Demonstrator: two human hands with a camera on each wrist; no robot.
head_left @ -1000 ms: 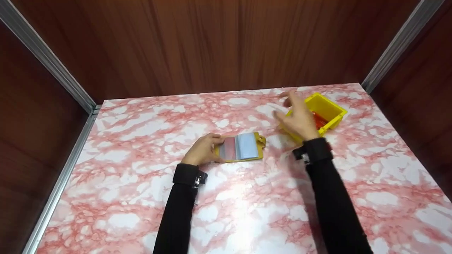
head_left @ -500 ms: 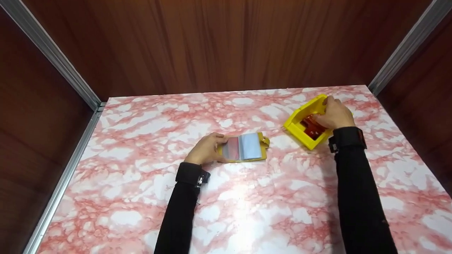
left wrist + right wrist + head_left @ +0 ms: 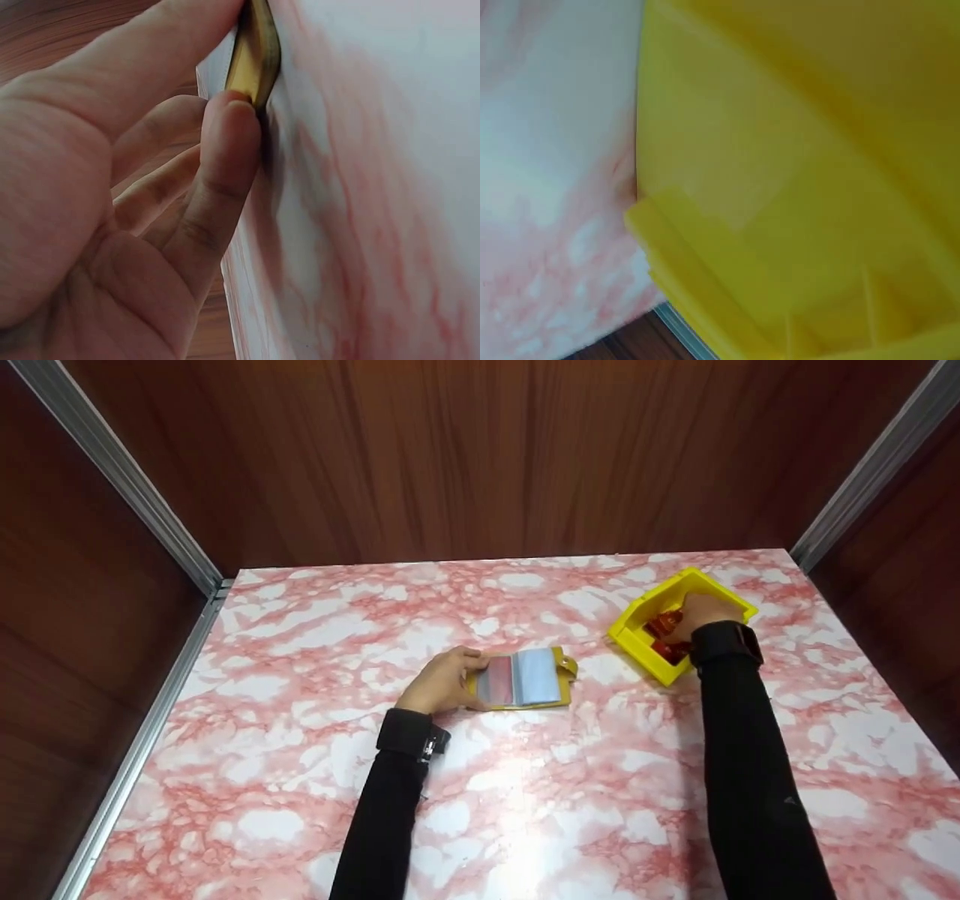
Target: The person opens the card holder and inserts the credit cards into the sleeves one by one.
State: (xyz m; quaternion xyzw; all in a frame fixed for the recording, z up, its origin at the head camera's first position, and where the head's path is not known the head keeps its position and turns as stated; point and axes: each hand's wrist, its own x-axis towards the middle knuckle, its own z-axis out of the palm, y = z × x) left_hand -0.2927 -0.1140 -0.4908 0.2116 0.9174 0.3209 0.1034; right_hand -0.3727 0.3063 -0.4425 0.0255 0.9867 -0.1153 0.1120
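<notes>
A yellow card holder [image 3: 564, 697] lies spread on the table, with clear sleeves and a reddish card on its left side; a snap tab sticks out to the right. My left hand [image 3: 442, 681] grips its left edge between thumb and fingers. In the left wrist view, fingers of that hand pinch the holder's yellow edge [image 3: 253, 64]. My right hand [image 3: 701, 615] reaches down into a yellow bin [image 3: 637, 649], among red-orange packets or cards [image 3: 664, 624]. Its fingers are hidden there. Only the bin's outer wall [image 3: 727, 150] fills the right wrist view.
The table top [image 3: 300, 780] has a red-and-white marbled pattern. Dark wood panels [image 3: 450, 457] rise behind it and at both sides, with metal corner rails [image 3: 135, 472]. The bin stands at the back right.
My right hand has moved right and down into the yellow bin, which has turned and shifted slightly. The left hand keeps its grip on the card holder.
</notes>
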